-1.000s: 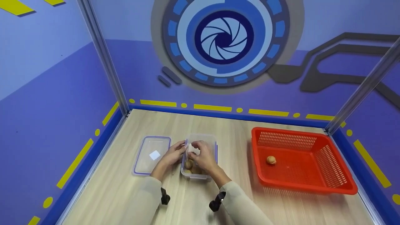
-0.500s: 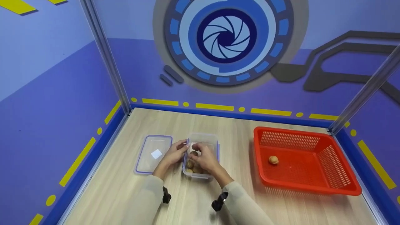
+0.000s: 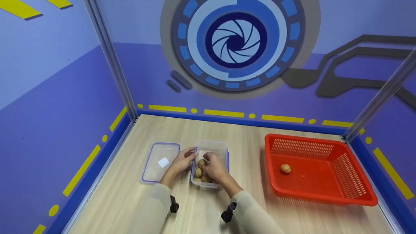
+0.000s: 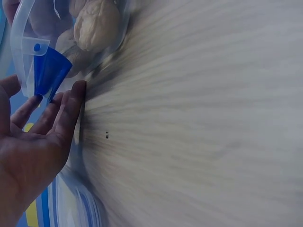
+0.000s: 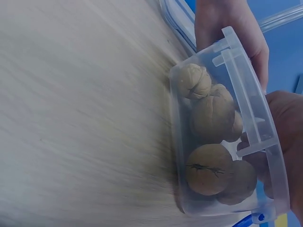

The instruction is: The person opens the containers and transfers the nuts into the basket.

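Note:
A clear plastic food container (image 3: 210, 185) stands uncovered on the table, with several walnuts (image 3: 199, 172) inside. My left hand (image 3: 182, 162) is at its left side; in the left wrist view the fingers (image 4: 66, 113) are fairly straight and touch the wall by a blue latch (image 4: 49, 71). My right hand (image 3: 215, 167) reaches down into the container, thumb and fingers bent around a walnut (image 3: 202, 163). The right wrist view shows walnuts (image 5: 210, 168) through the cloudy wall, with the right fingers partly hidden behind it.
The container's lid (image 3: 159, 172), blue-edged with a white square sticker, lies flat to the left. A red plastic basket (image 3: 321, 195) stands at the right with one walnut (image 3: 285, 168) in it. Printed panels (image 3: 182, 117) border the table (image 3: 247, 195).
The right hand stays inside the container, its fingers shifting slightly, and the walnut at its fingertips shows more plainly. The left hand keeps its place at the side. The head view shifts slightly.

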`<move>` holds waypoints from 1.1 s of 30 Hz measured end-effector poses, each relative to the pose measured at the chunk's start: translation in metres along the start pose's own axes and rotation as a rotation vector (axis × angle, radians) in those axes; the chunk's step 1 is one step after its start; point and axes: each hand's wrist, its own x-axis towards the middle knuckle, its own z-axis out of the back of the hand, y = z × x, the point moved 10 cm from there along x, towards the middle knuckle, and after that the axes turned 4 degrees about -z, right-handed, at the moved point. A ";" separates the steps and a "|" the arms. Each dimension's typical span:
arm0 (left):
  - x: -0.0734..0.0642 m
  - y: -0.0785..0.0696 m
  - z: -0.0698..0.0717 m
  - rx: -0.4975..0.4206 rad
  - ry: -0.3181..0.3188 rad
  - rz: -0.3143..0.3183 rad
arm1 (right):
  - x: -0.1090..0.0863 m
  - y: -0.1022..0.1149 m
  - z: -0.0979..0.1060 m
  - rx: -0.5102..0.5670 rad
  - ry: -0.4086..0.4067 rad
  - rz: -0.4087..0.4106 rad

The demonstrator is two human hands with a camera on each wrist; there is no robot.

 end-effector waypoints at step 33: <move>0.003 0.002 -0.001 0.053 0.020 0.020 | 0.000 0.002 -0.006 -0.115 0.024 0.022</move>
